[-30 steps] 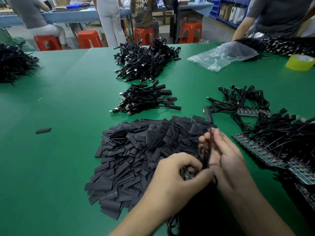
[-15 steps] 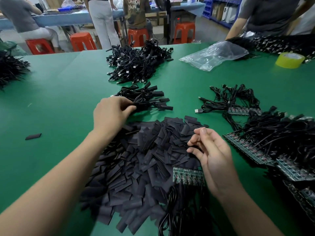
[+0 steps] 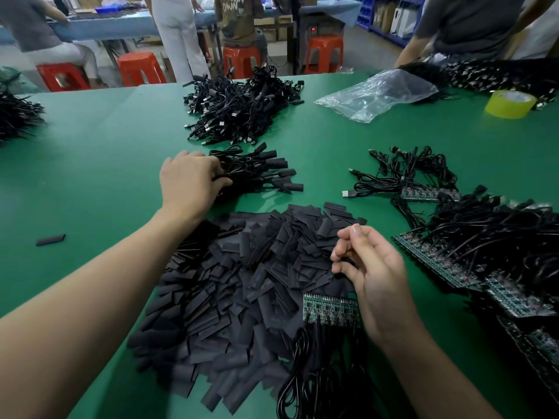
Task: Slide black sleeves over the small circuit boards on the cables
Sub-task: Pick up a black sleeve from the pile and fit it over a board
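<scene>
A broad heap of flat black sleeves (image 3: 242, 282) covers the green table (image 3: 90, 176) in front of me. A green strip of small circuit boards (image 3: 329, 306) lies on the heap's near right, its black cables (image 3: 317, 373) trailing toward me. My right hand (image 3: 375, 276) hovers just above that strip, fingers loosely curled, fingertips at the sleeves on the heap's right edge. My left hand (image 3: 190, 182) reaches beyond the heap. Its fingers curl into the left end of a small pile of sleeved cables (image 3: 263, 173).
A larger pile of cables (image 3: 242, 110) lies further back, and a clear plastic bag (image 3: 378, 92) and a yellow tape roll (image 3: 511, 104) at the far right. Unsleeved board strips with cables (image 3: 484, 252) crowd the right side. One stray sleeve (image 3: 50, 239) lies at left. A person (image 3: 472, 25) works opposite.
Both hands were together over the near heap working on one cable. My left hand has since reached out to the small sleeved pile, and my right hand has let go and spread over the sleeves.
</scene>
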`<state>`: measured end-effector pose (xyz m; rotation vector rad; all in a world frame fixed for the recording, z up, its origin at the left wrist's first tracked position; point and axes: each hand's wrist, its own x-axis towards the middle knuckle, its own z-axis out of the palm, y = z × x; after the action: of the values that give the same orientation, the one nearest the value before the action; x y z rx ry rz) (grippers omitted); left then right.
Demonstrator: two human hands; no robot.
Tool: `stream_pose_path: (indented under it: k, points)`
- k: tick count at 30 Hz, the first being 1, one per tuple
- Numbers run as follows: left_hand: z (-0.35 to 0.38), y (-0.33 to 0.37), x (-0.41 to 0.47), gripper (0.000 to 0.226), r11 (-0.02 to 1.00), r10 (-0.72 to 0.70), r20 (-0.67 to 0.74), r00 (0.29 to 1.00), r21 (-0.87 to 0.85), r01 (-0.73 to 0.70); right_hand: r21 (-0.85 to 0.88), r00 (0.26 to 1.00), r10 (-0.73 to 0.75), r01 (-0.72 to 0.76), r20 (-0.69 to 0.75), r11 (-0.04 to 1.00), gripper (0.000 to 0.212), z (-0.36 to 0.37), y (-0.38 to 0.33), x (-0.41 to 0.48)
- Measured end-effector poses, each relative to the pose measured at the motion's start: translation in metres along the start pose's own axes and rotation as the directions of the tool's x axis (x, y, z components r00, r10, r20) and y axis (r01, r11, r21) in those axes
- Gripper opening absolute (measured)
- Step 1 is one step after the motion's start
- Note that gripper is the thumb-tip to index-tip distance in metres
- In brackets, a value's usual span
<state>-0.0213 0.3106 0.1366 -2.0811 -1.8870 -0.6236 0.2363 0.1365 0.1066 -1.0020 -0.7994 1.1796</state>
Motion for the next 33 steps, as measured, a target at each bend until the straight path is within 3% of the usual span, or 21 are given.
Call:
stream_pose_path:
  k: [7,14,21,24,27,29,31,33]
  points:
    - [0.006,0.011,0.001,0.028,0.986,0.106,0.118,0.987,0.113,-0.120,-0.026,1.000,0.021,-0.020,0.015,0.999,0.023,0.000,0.002,-0.001]
    - [0.025,0.004,0.010,0.021,0.996,-0.013,0.161,0.987,0.090,-0.002,-0.097,0.999,-0.009,0.014,0.053,0.995,0.022,-0.003,0.001,0.001]
    - [0.009,0.002,0.010,0.035,0.996,-0.071,0.394,0.917,-0.014,0.083,-0.303,0.988,-0.091,0.124,0.122,0.945,0.022,-0.004,0.005,0.003]
    - [-0.023,0.015,-0.016,0.046,0.997,-0.070,0.406,0.911,0.002,0.075,-0.345,0.982,-0.123,0.166,0.143,0.924,0.022,-0.004,0.005,0.002]
    - [-0.055,0.049,-0.069,0.035,0.965,0.073,0.500,0.863,-0.252,0.065,-0.400,0.980,-0.136,0.183,0.143,0.898,0.023,-0.003,0.006,0.000]
    - [-0.074,0.074,-0.107,0.052,0.924,0.199,0.591,0.782,-0.379,0.051,-0.452,0.977,-0.158,0.207,0.145,0.868,0.023,-0.001,0.006,-0.002]
    - [-0.078,0.087,-0.132,0.064,0.919,0.264,0.595,0.759,-0.395,-0.010,-0.494,0.969,-0.187,0.242,0.159,0.835,0.023,0.001,0.007,-0.004]
    - [-0.076,0.094,-0.146,0.061,0.921,0.269,0.579,0.770,-0.389,-0.029,-0.523,0.960,-0.217,0.279,0.178,0.805,0.023,0.003,0.006,-0.006]
